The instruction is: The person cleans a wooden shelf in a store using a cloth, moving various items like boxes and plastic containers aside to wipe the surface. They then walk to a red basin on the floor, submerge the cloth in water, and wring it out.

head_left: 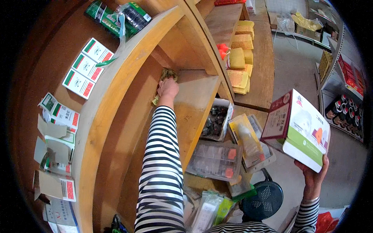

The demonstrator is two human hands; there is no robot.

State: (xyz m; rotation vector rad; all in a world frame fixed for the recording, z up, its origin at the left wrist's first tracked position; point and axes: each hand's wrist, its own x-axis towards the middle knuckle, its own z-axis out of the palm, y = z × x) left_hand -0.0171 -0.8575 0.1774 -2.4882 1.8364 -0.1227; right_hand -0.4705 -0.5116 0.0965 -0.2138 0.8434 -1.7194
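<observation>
A wooden shelf unit fills the left and middle of the view, its inner board pale and scuffed; beyond it lies a grey floor with metal racks at the right, one carrying dark bottles. Yellow packs sit in stacks on a wooden ledge.

On the upper board stand three closed white, green and red cartons side by side, with several opened cartons nearer the person and green packs at the far end. Beside the inner board crowd one white box of small dark pieces, one yellow package and one clear case with two orange latches. One dark round perforated object stands near them.

The two hands are well apart: the left hand is closed on one crumpled cloth in the board's back corner; the right hand grips one white, green and maroon box above the floor.
</observation>
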